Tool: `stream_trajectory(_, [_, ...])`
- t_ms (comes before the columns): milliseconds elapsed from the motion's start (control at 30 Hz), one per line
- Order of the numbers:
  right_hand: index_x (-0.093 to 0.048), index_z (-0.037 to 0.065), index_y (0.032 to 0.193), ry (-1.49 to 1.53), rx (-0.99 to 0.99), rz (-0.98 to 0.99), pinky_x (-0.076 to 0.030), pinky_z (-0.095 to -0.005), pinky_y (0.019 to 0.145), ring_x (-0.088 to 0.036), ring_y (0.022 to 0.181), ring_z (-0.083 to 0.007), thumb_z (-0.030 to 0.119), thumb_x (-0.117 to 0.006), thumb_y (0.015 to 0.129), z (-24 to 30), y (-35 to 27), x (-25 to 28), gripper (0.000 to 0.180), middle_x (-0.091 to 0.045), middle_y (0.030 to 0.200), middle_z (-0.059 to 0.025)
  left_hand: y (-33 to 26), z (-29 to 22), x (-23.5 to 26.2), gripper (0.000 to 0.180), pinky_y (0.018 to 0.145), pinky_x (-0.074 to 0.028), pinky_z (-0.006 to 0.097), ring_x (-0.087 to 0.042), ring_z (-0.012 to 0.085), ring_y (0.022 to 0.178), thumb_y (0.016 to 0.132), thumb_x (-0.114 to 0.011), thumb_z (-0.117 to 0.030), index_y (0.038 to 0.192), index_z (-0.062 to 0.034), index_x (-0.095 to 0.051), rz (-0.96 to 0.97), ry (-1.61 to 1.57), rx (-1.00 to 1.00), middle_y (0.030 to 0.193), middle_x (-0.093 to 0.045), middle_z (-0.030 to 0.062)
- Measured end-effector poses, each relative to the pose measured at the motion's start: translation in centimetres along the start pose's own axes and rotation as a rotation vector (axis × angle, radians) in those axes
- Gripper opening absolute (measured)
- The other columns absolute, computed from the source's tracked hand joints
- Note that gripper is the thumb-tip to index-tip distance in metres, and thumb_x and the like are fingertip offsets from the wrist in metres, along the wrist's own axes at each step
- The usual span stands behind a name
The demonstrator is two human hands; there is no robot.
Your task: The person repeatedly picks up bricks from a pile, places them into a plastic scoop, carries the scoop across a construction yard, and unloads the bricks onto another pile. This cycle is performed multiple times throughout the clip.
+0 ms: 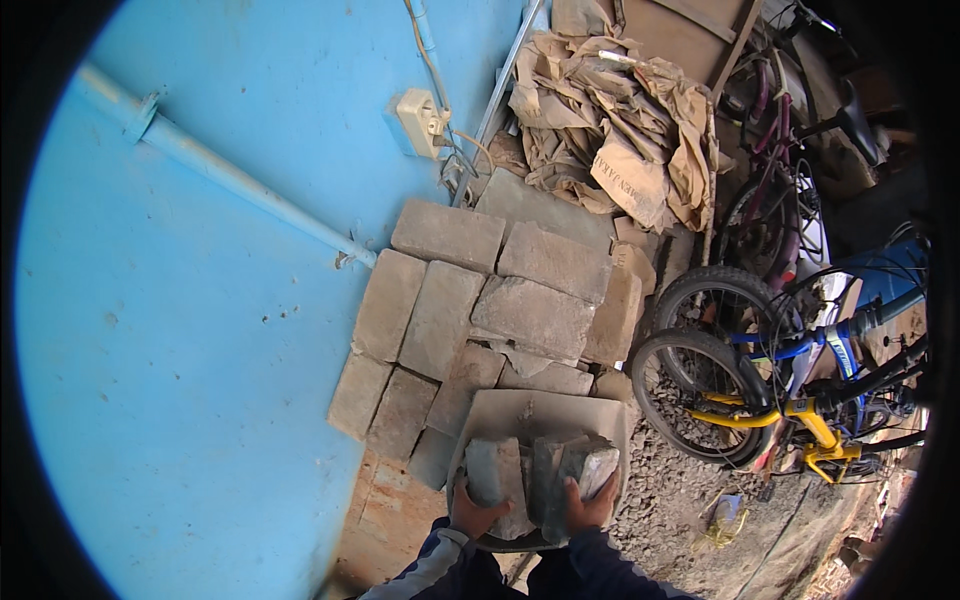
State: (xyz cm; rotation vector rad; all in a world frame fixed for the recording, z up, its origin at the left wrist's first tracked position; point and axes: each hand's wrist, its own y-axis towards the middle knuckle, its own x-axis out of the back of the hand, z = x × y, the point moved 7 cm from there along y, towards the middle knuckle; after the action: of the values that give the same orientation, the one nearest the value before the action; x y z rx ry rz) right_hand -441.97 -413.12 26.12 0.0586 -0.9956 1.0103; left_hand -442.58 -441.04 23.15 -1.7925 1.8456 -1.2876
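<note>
A grey tray-like tub [535, 403], perhaps a wheelbarrow's, lies in front of me at the bottom centre. Grey concrete blocks stand on edge inside it. My left hand [477, 512] is wrapped round the left block [492, 474], its thumb across the near end. On the other side, my right hand [591, 505] grips the right block [590, 462], which has a rough, broken top. Another darker block [546, 480] stands between them, close against the right one. The undersides of the blocks and most of my fingertips are hidden.
Stacked concrete blocks [447, 232] rise beyond the tub, along a blue wall [180, 330] with a pipe [240, 190] and socket box [415, 122]. Crumpled brown paper sacks [625, 130] lie behind. At right, bicycles, one yellow-framed [815, 428], stand over gravel [660, 490].
</note>
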Motion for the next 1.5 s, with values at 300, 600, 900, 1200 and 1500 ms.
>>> stream_trajectory(300, [-0.019,-0.002,0.155,-0.035,0.000,-0.017,-0.027,-0.0520,0.117,-0.029,0.143,-0.0472,0.055,-0.077,0.076,-0.1,-0.2,-0.1,0.114,-0.031,0.154,-0.0306,-0.1,-11.1,9.6,0.099,0.103,-0.044,0.042,-0.055,0.0328,0.121,0.067,-0.086,-0.032,0.144,0.0058,-0.038,0.042,-0.377,-0.243,0.131,-0.054,0.0209])
stream_trajectory(600, [-0.019,-0.004,0.154,0.027,0.003,-0.010,-0.027,-0.0520,0.117,-0.030,0.142,-0.0481,0.055,-0.079,0.074,-0.1,-0.1,0.0,0.116,-0.032,0.152,-0.0327,16.8,-29.9,21.7,0.096,0.103,-0.036,0.054,-0.048,0.0393,0.122,0.059,-0.087,-0.039,0.139,-0.0090,-0.043,-0.638,0.506,-0.579,0.128,-0.050,0.0202])
stream_trajectory(900, [-0.019,-0.005,0.154,0.036,0.003,0.009,-0.025,-0.0533,0.117,-0.030,0.141,-0.0491,0.052,-0.079,0.076,0.0,-0.1,-0.2,0.114,-0.033,0.151,-0.0338,22.0,-30.3,20.6,0.065,0.106,-0.039,0.052,-0.045,0.0418,0.130,0.073,-0.083,-0.030,0.128,-0.0044,-0.060,-0.689,0.729,-0.603,0.139,-0.050,0.0209])
stream_trajectory(1200, [-0.018,-0.008,0.152,0.093,0.030,0.119,-0.029,-0.0496,0.117,-0.034,0.140,-0.0459,0.039,-0.092,0.059,-1.5,0.7,-0.2,0.127,-0.034,0.149,-0.0327,23.1,-33.0,22.5,0.086,0.112,-0.039,0.048,-0.043,0.0468,0.132,0.072,-0.082,-0.022,0.147,-0.0058,-0.044,-0.214,0.991,-0.603,0.144,-0.044,0.0276])
stream_trajectory(1500, [-0.024,-0.007,0.150,0.349,0.107,0.312,-0.042,-0.0411,0.108,-0.052,0.127,-0.0310,0.013,-0.091,0.059,8.3,1.0,3.3,0.114,-0.049,0.140,-0.0214,25.4,-32.8,21.8,0.092,0.117,-0.031,0.051,-0.036,0.0528,0.137,0.073,-0.078,-0.014,0.154,-0.0086,-0.035,-0.040,1.203,-0.557,0.155,-0.033,0.0285])
